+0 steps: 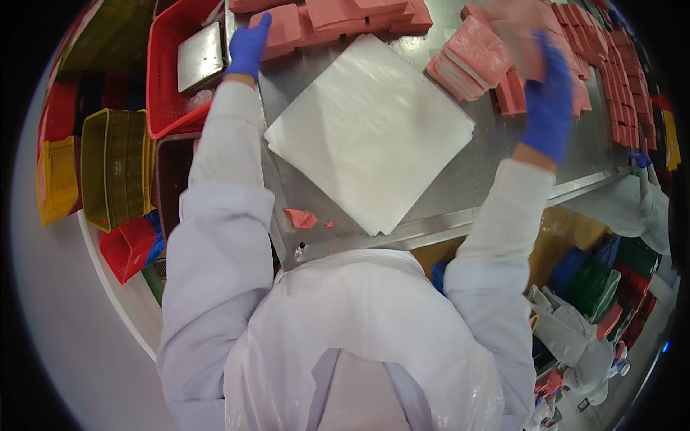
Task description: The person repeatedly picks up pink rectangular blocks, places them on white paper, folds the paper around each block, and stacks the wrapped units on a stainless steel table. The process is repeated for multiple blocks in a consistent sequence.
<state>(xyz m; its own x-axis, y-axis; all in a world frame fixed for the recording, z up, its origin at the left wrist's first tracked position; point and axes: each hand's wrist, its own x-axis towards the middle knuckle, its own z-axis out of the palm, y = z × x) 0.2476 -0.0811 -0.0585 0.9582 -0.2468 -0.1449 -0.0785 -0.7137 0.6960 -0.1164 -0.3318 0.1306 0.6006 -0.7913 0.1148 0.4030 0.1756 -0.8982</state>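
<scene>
White sheets (372,129) lie stacked cornerwise on the metal table in front of me. My left hand (248,49), in a blue glove, is against the left end of a pink slab (283,24) in the row at the back. How firmly it grips is unclear. At the right, my blue-gloved right hand (550,102) is blurred by motion. It holds a thin pink slab (520,46), also blurred, above the other slabs. Just left of it sits a tilted pile of pink slabs (471,56).
More pink stacks (622,81) line the table's right side. Pink scraps (301,217) lie near the front edge (442,226). A red basket (161,108) with a metal tray (200,56) stands left, beside yellow crates (116,167). Another person's gloved hand (640,159) shows far right.
</scene>
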